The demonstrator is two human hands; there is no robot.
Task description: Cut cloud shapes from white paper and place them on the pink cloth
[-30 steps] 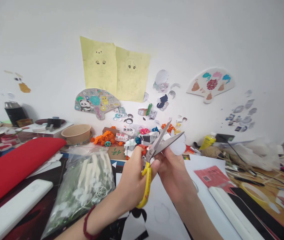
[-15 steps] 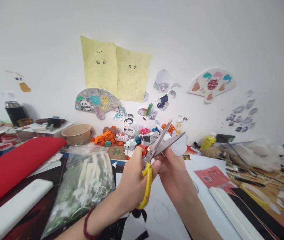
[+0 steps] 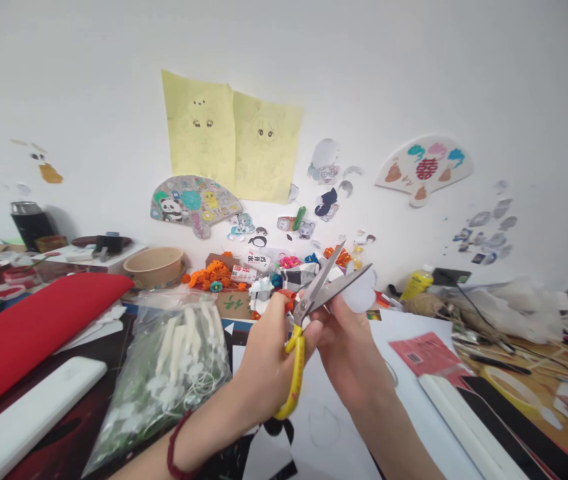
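In my left hand [image 3: 265, 355], which wears a dark red cord at the wrist, is a pair of scissors [image 3: 296, 383] with yellow and orange handles. The blades stand apart and point up and to the right. My right hand [image 3: 353, 357] is closed beside them, pinching a white paper piece [image 3: 363, 291] with a rounded edge that shows behind the lower blade. Fingers and blades hide the rest of that piece. Below both hands lies a white paper sheet [image 3: 324, 400] with a faint pencil outline.
To the left are a clear plastic bag [image 3: 184, 373] of white and green craft parts, a white oblong case [image 3: 39, 413] and a red fabric roll [image 3: 39, 333]. Orange flowers [image 3: 211, 275] sit by the wall. A tape roll [image 3: 509, 390] and sticks clutter the right side.
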